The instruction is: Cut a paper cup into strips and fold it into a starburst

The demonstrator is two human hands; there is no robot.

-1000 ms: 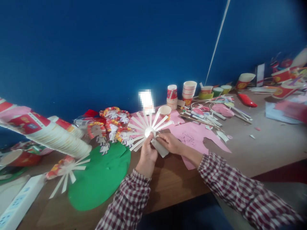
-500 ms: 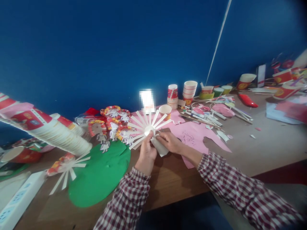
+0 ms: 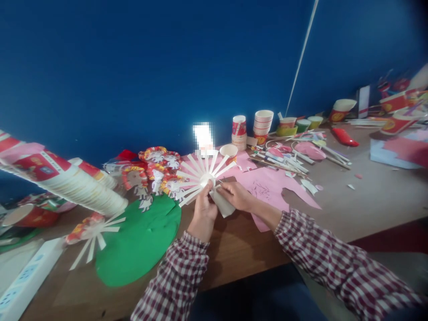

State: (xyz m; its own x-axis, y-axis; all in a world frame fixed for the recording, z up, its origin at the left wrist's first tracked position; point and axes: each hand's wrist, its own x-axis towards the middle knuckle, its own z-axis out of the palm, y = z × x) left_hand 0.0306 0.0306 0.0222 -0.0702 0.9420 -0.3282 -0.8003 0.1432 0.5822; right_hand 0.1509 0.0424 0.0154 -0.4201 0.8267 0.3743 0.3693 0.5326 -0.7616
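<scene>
A white paper cup point(image 3: 223, 206) is cut into strips that fan out like rays around its round base, while one wide piece of wall hangs uncut toward me. My left hand point(image 3: 204, 213) is closed on it, the thumb lying on the base. With bent fingers, my right hand point(image 3: 238, 196) pinches the uncut wall close to the base. A thin line shows near those fingertips, too small to name. Left of my hands lies a green paper oval point(image 3: 140, 254). Under and beyond the right forearm lies a pink paper sheet point(image 3: 274, 187) with dark drawn lines.
Stacked paper cups point(image 3: 83, 187) lean at the left, near a second cut cup point(image 3: 95, 232) and a power strip point(image 3: 30, 276). Paper figures point(image 3: 155, 171) lie behind the green oval. Upright cups point(image 3: 263, 125), pens point(image 3: 281, 162) and a red object point(image 3: 346, 137) stand or lie at the right.
The whole view has shifted slightly, with most things a little up and to the left. Both hands keep their hold on the cut paper cup, with hardly any change in pose.
</scene>
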